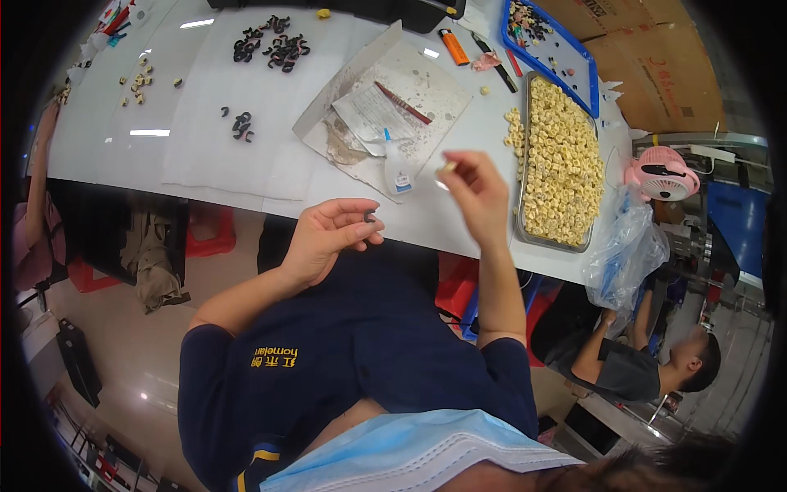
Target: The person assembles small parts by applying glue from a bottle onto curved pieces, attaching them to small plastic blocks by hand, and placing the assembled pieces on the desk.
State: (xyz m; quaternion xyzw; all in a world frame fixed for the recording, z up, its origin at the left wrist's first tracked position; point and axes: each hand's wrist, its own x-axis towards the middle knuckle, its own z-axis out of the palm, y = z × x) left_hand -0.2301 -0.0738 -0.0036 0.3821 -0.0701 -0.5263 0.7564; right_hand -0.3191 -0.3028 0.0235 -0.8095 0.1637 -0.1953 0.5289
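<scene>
Black piece [370, 216], pale-yellow cubes [566, 164]

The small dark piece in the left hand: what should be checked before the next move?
1. Left hand grip on the dark piece: ok, pinched at the fingertips.
2. Right hand grip on the pale yellow piece: ok.
3. Both held pieces apart: ok, clear gap.
4. All yellow pieces inside the metal tray: not ok, some lie beside it.
5. Dark piece's surface clean: cannot tell, too small.

My count from here: one dark piece [370, 216] held, one yellow piece [449, 166] held, one squeeze bottle [398, 170], one lighter [453, 47], one fan [662, 174], two trays [595, 90] [554, 243]. Piled yellow pieces [566, 164]: can't count.
</scene>
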